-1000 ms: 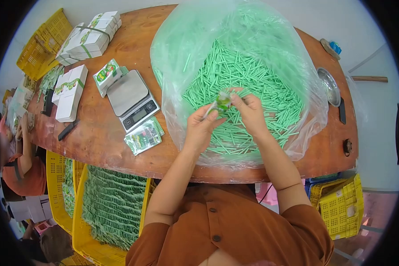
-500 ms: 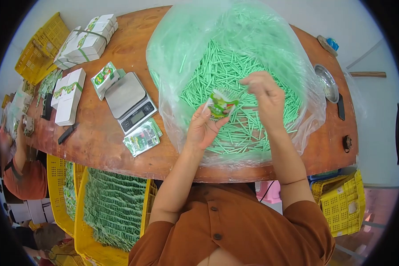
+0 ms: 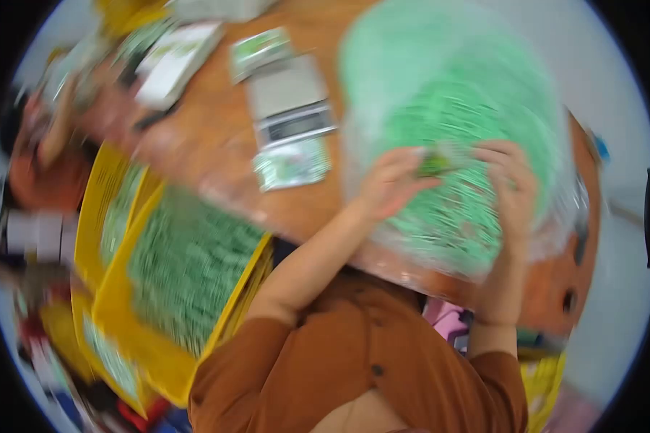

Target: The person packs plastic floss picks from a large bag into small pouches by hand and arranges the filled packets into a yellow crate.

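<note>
The view is blurred by motion. My left hand is closed on a small green and white packet, held above the pile of green sticks in the large clear plastic bag. Just right of the packet is my right hand, its fingers bent toward the packet's edge; blur hides whether they hold anything. Left of the bag, a digital scale lies on the table, with a stack of packets below it and another packet pile at its upper left.
White boxes and a dark-handled tool lie on the wooden table at the left. Yellow crates filled with green packets stand below its edge. A co-worker is at the far left.
The whole view has turned and shifted, so table items appear farther right and higher. My right hand has come down and lies beside the packet, which is still in my left hand.
</note>
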Demonstrator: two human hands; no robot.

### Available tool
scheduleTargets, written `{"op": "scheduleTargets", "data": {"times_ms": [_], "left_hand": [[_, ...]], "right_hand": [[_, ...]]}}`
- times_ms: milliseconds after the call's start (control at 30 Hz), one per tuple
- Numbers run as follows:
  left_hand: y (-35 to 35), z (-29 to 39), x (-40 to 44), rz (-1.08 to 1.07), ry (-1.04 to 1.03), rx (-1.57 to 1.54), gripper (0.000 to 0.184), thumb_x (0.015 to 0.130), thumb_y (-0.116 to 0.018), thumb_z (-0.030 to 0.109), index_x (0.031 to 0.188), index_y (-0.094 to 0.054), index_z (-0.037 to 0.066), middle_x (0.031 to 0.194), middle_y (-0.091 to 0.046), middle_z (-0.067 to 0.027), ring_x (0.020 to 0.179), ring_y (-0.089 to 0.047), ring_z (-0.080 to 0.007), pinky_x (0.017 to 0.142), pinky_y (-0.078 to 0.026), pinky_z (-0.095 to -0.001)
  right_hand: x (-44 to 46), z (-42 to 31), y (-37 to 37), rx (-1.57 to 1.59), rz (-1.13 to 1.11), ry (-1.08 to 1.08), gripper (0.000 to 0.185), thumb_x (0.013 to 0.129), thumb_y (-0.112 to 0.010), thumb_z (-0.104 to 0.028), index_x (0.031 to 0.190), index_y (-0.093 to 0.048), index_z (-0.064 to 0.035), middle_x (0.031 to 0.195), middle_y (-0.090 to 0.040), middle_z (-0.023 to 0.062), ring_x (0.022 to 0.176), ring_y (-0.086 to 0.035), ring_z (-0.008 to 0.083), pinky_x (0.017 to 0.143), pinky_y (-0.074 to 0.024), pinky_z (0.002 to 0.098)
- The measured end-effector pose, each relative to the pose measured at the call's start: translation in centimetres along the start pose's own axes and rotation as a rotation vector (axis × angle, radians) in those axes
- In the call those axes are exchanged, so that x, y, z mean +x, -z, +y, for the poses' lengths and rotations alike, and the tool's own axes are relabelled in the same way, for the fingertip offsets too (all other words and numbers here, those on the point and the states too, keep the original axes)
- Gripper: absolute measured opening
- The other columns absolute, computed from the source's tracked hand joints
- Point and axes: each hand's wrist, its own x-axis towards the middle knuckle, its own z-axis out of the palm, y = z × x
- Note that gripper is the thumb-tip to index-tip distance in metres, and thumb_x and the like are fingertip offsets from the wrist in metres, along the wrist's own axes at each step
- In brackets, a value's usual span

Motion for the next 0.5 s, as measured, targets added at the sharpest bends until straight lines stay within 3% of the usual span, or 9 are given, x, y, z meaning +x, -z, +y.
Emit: {"op": "scheduleTargets", "data": {"times_ms": [133, 200, 233, 300, 367, 400, 433, 467, 500], "left_hand": [[-1.7, 2.7, -1.0, 0.024, -0.016, 0.078, 0.028, 0.085, -0.059, 0.012, 0.109, -0.057, -0.002, 0.106, -0.060, -0.0124, 0.100, -0.058, -0.0259, 0.088, -0.047, -0.0455], [-4.1, 6.9, -3.3, -0.042, -0.183, 0.733, 0.033, 0.080, -0.064, 0.015, 0.107, -0.058, -0.003, 0.100, -0.061, -0.0141, 0.092, -0.060, -0.0277, 0.082, -0.049, -0.0416], [-5.8, 9.1, -5.0, 0.015, -0.222, 0.756, 0.033, 0.080, -0.064, 0.015, 0.107, -0.058, -0.003, 0.100, -0.061, -0.0141, 0.092, -0.060, -0.0277, 0.082, -0.049, -0.0416], [-8.9, 12.2, -8.8, 0.016, -1.027, 1.907, 0.034, 0.071, -0.067, 0.010, 0.102, -0.057, -0.001, 0.093, -0.059, -0.0153, 0.084, -0.060, -0.0305, 0.073, -0.050, -0.0387], [-7.5, 12.2, -12.7, 0.010, -0.482, 2.114, 0.031, 0.064, -0.064, 0.006, 0.094, -0.056, 0.004, 0.090, -0.058, -0.0125, 0.083, -0.058, -0.0311, 0.069, -0.048, -0.0386], [-7.8, 13.1, -15.6, 0.054, -0.237, 2.118, 0.028, 0.064, -0.062, 0.005, 0.091, -0.056, 0.006, 0.092, -0.059, -0.0104, 0.085, -0.058, -0.0299, 0.071, -0.048, -0.0386], [-7.1, 14.5, -18.6, 0.188, -0.374, 2.065, 0.026, 0.065, -0.062, 0.005, 0.090, -0.058, 0.009, 0.092, -0.060, -0.0076, 0.086, -0.058, -0.0285, 0.071, -0.048, -0.0385], [-7.0, 16.5, -21.9, 0.471, -0.257, 2.190, 0.029, 0.066, -0.058, -0.001, 0.092, -0.061, 0.012, 0.094, -0.061, -0.0065, 0.089, -0.059, -0.0273, 0.073, -0.048, -0.0387], [-4.5, 19.1, -26.5, 0.748, -0.326, 2.363, 0.036, 0.066, -0.054, -0.006, 0.097, -0.062, 0.012, 0.095, -0.061, -0.0076, 0.090, -0.059, -0.0268, 0.073, -0.048, -0.0387]], "right_hand": [[0.9, -0.3, -2.5, -0.283, -0.128, 0.164, 0.019, 0.075, -0.065, 0.000, 0.093, -0.064, 0.0013, 0.098, -0.060, 0.0134, 0.091, -0.058, 0.0276, 0.081, -0.0443, 0.0356], [1.4, -0.6, -1.9, -0.265, -0.084, 0.376, 0.017, 0.078, -0.062, 0.003, 0.094, -0.064, 0.0023, 0.096, -0.061, 0.0137, 0.087, -0.059, 0.0291, 0.077, -0.0457, 0.0370], [1.2, -0.8, -2.6, -0.306, 0.016, 0.471, 0.013, 0.079, -0.062, 0.003, 0.092, -0.064, 0.0023, 0.094, -0.060, 0.0143, 0.083, -0.058, 0.0288, 0.074, -0.0465, 0.0385], [1.6, -4.4, -5.6, -0.162, -0.191, 0.626, 0.017, 0.075, -0.063, 0.006, 0.092, -0.062, 0.0025, 0.093, -0.060, 0.0140, 0.082, -0.058, 0.0286, 0.074, -0.0464, 0.0389], [0.7, -8.0, -10.3, 0.036, -0.408, 0.688, 0.024, 0.071, -0.065, 0.006, 0.094, -0.060, 0.0023, 0.093, -0.059, 0.0155, 0.082, -0.057, 0.0289, 0.073, -0.0462, 0.0383], [1.0, -10.5, -12.0, 0.013, -0.438, 0.971, 0.032, 0.067, -0.065, 0.007, 0.098, -0.060, 0.0017, 0.094, -0.059, 0.0163, 0.085, -0.057, 0.0324, 0.074, -0.0467, 0.0383], [0.7, -10.3, -12.4, 0.025, -0.438, 0.979, 0.032, 0.067, -0.065, 0.007, 0.098, -0.060, 0.0017, 0.094, -0.059, 0.0163, 0.085, -0.057, 0.0324, 0.074, -0.0467, 0.0383], [-0.3, -9.6, -12.8, 0.083, -0.392, 0.840, 0.032, 0.068, -0.065, 0.007, 0.099, -0.060, 0.0015, 0.095, -0.059, 0.0170, 0.086, -0.057, 0.0336, 0.075, -0.0472, 0.0386], [-1.4, -8.7, -13.0, 0.130, -0.350, 0.691, 0.032, 0.068, -0.065, 0.006, 0.099, -0.061, 0.0013, 0.096, -0.059, 0.0177, 0.087, -0.057, 0.0348, 0.076, -0.0476, 0.0390]]}}
